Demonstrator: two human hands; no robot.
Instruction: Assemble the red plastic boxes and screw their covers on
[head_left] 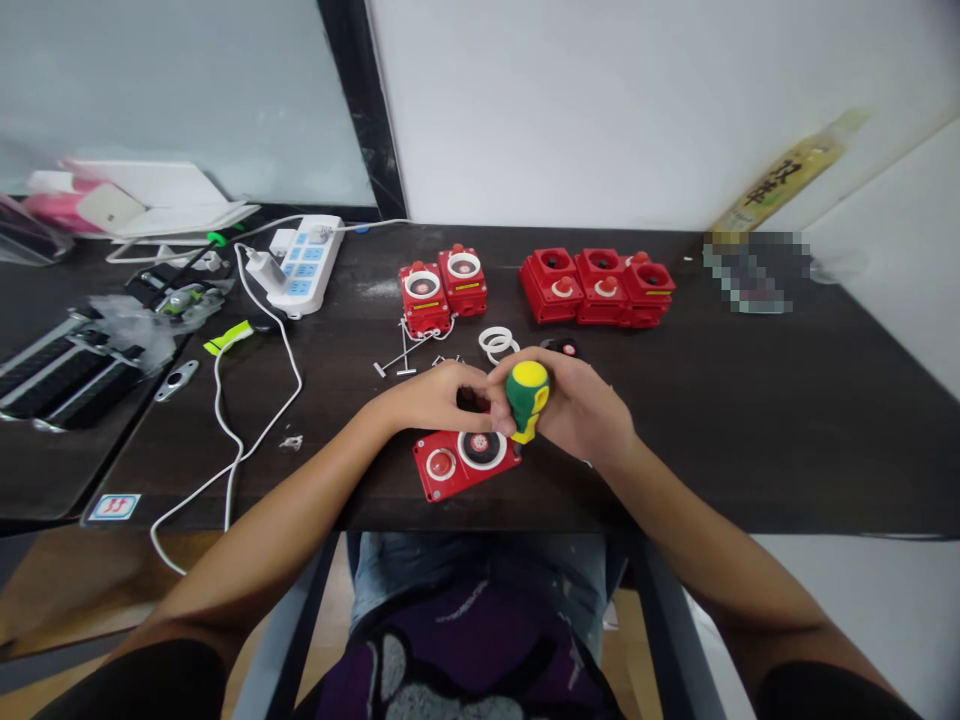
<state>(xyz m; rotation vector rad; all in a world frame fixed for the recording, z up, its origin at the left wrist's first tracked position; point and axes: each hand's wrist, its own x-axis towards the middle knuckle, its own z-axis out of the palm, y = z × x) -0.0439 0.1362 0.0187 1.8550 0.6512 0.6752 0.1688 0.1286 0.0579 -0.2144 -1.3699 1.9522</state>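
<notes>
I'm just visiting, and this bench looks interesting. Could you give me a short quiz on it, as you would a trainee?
1. Which hand grips the green-and-yellow screwdriver?
2. How many red housings stand together in the row at the far right?
3. True or false: a white power strip lies on the dark table.

Key: 1. The right hand. 2. Three. 3. True.

dark wooden desk (pixel 750 440) | white wall (pixel 600 110) | black-framed pale panel (pixel 187 90) | tan floor (pixel 75 590)
</notes>
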